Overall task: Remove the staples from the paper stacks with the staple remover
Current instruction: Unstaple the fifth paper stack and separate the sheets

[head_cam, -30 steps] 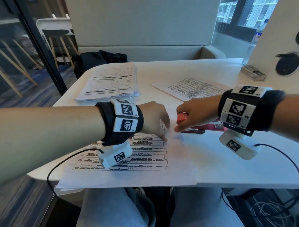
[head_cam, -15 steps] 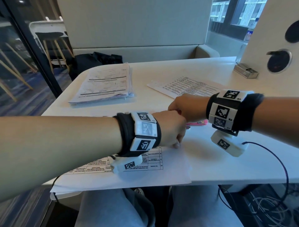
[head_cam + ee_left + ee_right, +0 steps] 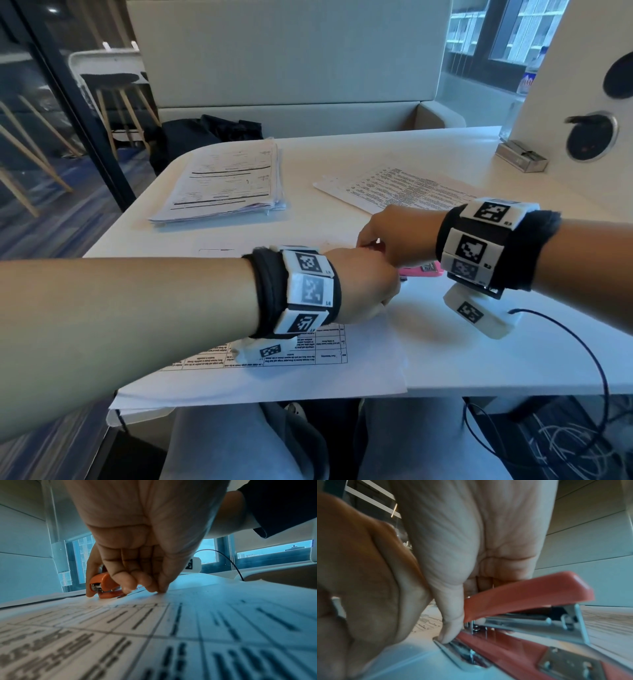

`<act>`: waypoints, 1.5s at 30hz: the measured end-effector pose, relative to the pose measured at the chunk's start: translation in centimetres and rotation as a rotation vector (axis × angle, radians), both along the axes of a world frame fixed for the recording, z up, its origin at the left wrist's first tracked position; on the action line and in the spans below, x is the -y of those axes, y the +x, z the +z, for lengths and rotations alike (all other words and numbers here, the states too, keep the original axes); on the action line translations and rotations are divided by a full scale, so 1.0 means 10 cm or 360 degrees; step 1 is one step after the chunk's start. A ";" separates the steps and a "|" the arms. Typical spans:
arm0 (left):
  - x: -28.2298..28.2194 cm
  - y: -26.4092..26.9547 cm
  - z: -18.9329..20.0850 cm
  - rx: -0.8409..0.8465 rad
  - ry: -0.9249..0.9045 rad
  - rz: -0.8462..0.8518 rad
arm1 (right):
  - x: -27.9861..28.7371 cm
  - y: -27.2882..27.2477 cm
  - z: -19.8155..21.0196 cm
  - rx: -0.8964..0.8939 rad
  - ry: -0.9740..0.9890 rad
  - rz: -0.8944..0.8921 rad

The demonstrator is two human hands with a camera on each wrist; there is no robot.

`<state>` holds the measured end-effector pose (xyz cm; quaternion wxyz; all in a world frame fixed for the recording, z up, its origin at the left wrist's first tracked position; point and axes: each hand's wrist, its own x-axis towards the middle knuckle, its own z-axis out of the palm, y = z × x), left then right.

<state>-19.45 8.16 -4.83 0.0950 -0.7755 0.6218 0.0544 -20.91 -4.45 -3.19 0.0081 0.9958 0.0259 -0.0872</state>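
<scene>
A printed paper stack (image 3: 308, 377) lies at the table's near edge, with its table of text filling the left wrist view (image 3: 188, 628). My left hand (image 3: 370, 287) sits on its far right corner, fingers curled. Thumb and fingertips (image 3: 154, 588) meet on the sheet and pinch it. My right hand (image 3: 387, 240) grips the red stapler-type staple remover (image 3: 419, 270) by one end. That end (image 3: 104, 586) rests on the paper just beyond my left fingers. The right wrist view shows the tool (image 3: 522, 597) with its arm raised and my thumb (image 3: 452, 628) on the metal base. The staple itself is hidden.
A thick pile of papers (image 3: 222, 185) lies at the back left and a loose printed sheet (image 3: 404, 192) at the back right. A small metal box (image 3: 520, 159) stands by the right panel. A black cable (image 3: 596, 359) hangs off the near table edge.
My left hand slid right to the paper's corner and curled up. My right hand drew in to meet it, so the tool is now mostly hidden under both hands.
</scene>
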 end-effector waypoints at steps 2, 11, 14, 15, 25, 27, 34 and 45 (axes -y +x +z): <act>0.02 -0.04 -0.02 0.0096 0.0093 0.0004 | 0.00 0.01 0.00 -0.0002 -0.0008 0.0006; -0.04 0.12 0.06 -0.0527 -0.0097 0.0317 | 0.03 0.01 0.00 -0.0034 -0.0065 0.0050; -0.08 0.22 0.12 -0.0716 -0.0194 0.0367 | 0.04 0.02 -0.01 -0.0032 -0.0139 0.0097; -0.08 0.23 0.13 -0.0680 -0.0153 0.0338 | 0.05 0.02 -0.01 -0.0017 -0.0119 0.0078; 0.01 0.11 0.10 -0.0385 -0.0059 0.0185 | 0.04 0.01 0.01 -0.0054 -0.0049 0.0022; 0.01 0.11 0.09 -0.0384 -0.0068 0.0174 | 0.04 0.00 0.01 -0.0063 -0.0053 0.0014; 0.05 0.14 0.07 -0.0321 -0.0067 0.0112 | 0.04 0.02 0.01 -0.0054 -0.0080 0.0048; -0.42 0.49 0.34 -0.0309 -0.0295 0.0301 | 0.03 0.08 0.03 -0.0074 -0.0011 -0.0094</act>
